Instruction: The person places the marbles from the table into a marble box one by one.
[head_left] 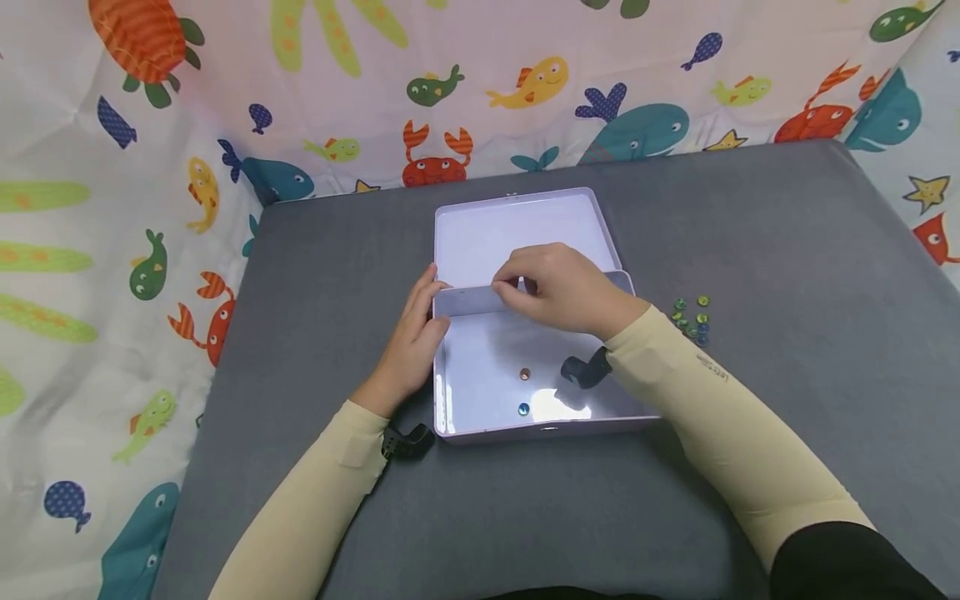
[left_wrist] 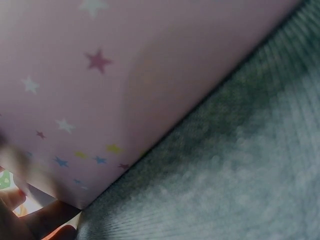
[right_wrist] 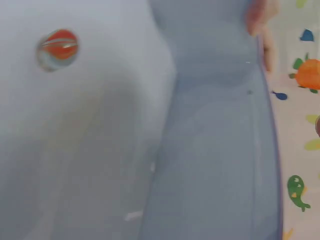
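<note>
A pale lilac metal box (head_left: 480, 396) lies with its hinged lid (head_left: 517, 225) folded back. My left hand (head_left: 408, 346) holds the box's left side, thumb at the rim and fingers along the outer wall. Above the back wall hovers my right hand (head_left: 555, 287), thumb and forefinger brought together; whether something small sits between them is hidden. On the box floor are an orange glass marble (head_left: 525, 374), seen closer in the right wrist view as a clear marble (right_wrist: 59, 49) with red inside, and a blue marble (head_left: 523, 409).
Several green and blue marbles (head_left: 702, 318) lie on the grey tabletop (head_left: 787, 350) right of the box, beside the right sleeve (head_left: 697, 375). A sea-animal cloth (head_left: 465, 108) hangs behind and at both sides. Printed stars (left_wrist: 99, 61) decorate the box's outer wall.
</note>
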